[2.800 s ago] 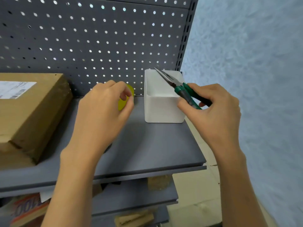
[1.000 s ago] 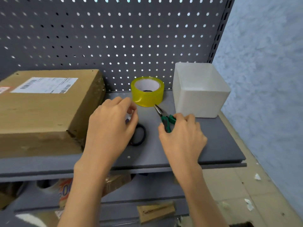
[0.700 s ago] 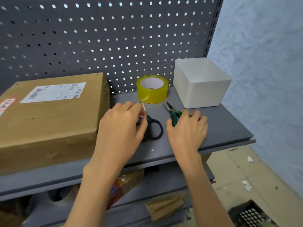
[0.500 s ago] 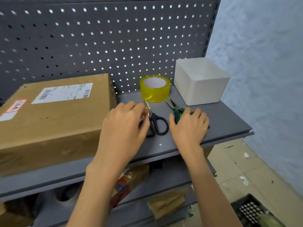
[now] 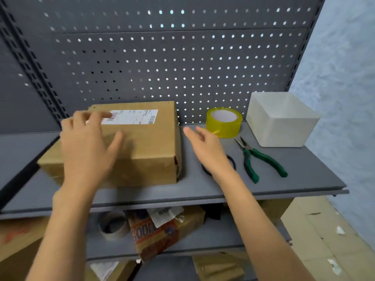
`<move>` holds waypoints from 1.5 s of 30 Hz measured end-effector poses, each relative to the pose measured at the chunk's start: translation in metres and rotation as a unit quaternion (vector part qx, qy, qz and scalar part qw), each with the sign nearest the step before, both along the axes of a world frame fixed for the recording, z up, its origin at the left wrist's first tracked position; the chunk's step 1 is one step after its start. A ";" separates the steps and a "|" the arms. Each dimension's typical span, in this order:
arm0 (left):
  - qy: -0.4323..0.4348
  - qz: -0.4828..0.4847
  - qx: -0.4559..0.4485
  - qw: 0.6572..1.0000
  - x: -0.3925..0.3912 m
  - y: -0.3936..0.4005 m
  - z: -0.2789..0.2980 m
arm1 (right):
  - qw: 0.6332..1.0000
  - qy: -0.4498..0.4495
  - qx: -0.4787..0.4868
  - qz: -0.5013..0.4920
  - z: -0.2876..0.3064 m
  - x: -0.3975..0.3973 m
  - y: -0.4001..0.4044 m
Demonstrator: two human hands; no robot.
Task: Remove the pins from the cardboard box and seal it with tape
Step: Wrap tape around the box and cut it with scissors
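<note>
A brown cardboard box with a white shipping label lies on the grey shelf. My left hand is spread over the box's top left, fingers straight, holding nothing. My right hand hovers flat just right of the box, fingers straight and empty. A yellow tape roll stands behind it by the pegboard. Green-handled pliers lie on the shelf to the right. Black scissors lie mostly hidden under my right wrist.
A white plastic bin stands at the shelf's back right corner. A grey pegboard backs the shelf. The lower shelf holds a tape roll, a printed carton and other cardboard. Floor lies to the right below.
My right hand has let go of the pliers, which now lie on the shelf. Both hands have moved left toward the box, and my left hand has left the scissors.
</note>
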State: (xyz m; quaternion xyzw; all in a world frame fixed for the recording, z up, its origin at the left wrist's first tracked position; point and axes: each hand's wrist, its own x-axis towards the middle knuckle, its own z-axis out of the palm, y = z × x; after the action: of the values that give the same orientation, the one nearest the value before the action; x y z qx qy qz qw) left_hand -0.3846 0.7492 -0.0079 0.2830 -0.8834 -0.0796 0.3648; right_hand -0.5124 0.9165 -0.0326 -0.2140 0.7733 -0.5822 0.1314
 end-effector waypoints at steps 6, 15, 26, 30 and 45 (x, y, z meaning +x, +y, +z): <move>0.018 0.080 0.365 0.927 0.033 -0.070 0.006 | 0.981 -0.189 0.020 0.044 -0.009 -0.003 -0.039; 0.055 -0.068 0.626 0.775 0.050 -0.094 -0.006 | 0.972 -0.222 -0.072 0.043 -0.012 0.011 -0.049; 0.140 -0.314 0.586 0.734 0.068 -0.128 0.006 | 0.946 -0.014 -0.309 0.094 0.027 0.032 -0.041; 0.203 -0.345 0.591 0.700 0.071 -0.123 0.010 | 0.946 0.040 -0.297 0.123 0.043 0.039 -0.040; 0.385 -0.388 0.652 0.526 0.017 -0.037 0.023 | 0.904 -0.093 -0.391 0.148 0.032 0.086 -0.109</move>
State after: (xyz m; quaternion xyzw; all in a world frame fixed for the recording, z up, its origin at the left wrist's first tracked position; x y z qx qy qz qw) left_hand -0.3675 0.7127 0.0152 0.0135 -0.3821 -0.8682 0.3162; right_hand -0.4261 0.8072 -0.0006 -0.3047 0.4273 -0.8290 0.1933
